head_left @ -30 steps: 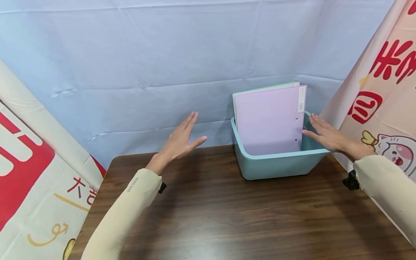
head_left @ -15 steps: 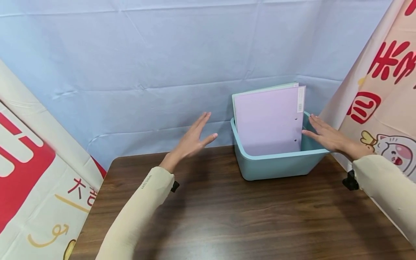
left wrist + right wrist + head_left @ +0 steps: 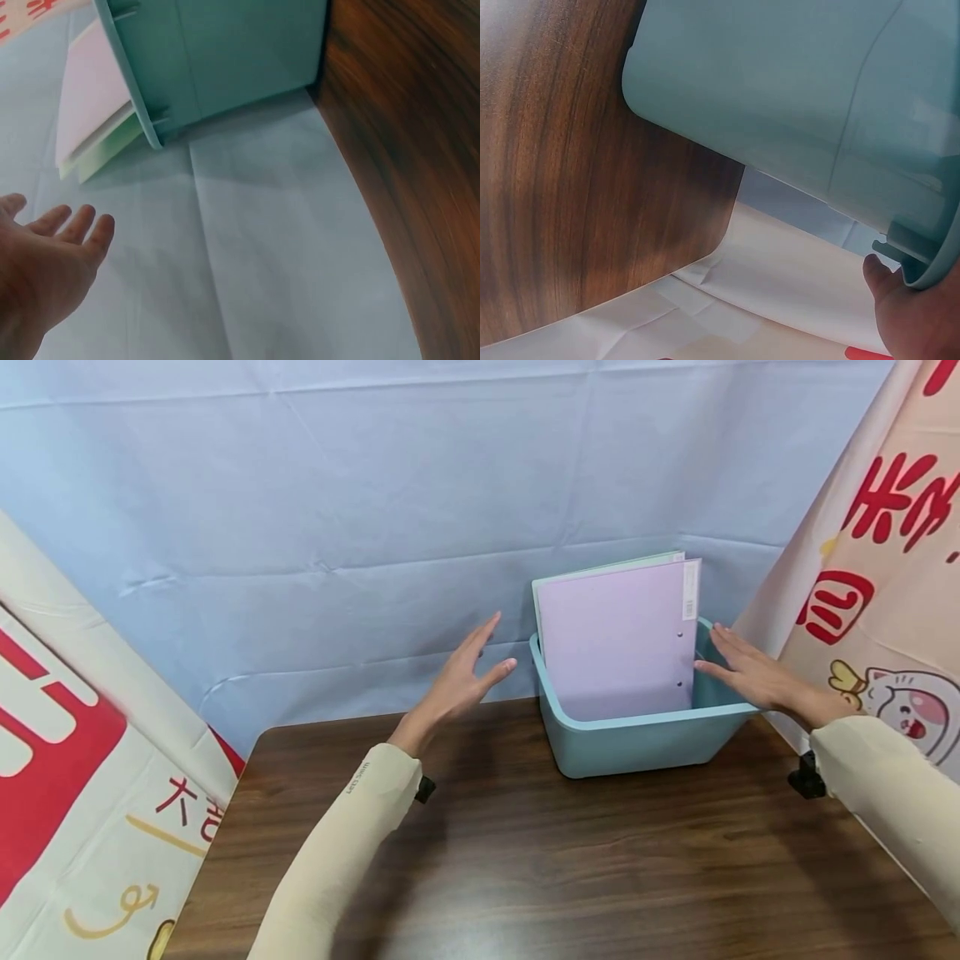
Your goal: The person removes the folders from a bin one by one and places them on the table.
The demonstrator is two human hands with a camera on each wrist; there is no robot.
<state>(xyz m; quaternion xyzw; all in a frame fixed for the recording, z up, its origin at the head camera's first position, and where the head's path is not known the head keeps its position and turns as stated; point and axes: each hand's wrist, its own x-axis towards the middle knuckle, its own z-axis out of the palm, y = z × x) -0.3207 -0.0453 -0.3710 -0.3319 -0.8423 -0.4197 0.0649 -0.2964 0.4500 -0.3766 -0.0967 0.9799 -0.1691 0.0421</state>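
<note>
A blue-green plastic bin [image 3: 637, 745] stands at the back right of the wooden table. A lilac folder [image 3: 617, 643] leans upright inside it, and a pale green folder [image 3: 537, 597] stands behind, mostly hidden. My right hand [image 3: 761, 675] lies over the bin's right rim, its fingers straight and the thumb apart. From the right wrist, part of that hand [image 3: 915, 319] shows against the rim. My left hand [image 3: 455, 687] hovers left of the bin, fingers extended and thumb spread, touching nothing. In the left wrist view, the left hand [image 3: 52, 262] is apart from the folders.
The dark wooden table [image 3: 562, 860] extends in front of the bin. A pale blue cloth [image 3: 337, 510] hangs behind it. Printed banners flank it, one at left [image 3: 97, 827] and one at right [image 3: 892, 610], close to the bin.
My left hand has moved right, closer to the bin's left side. The right hand stays at the right rim. The bin and folders have not visibly moved on the table.
</note>
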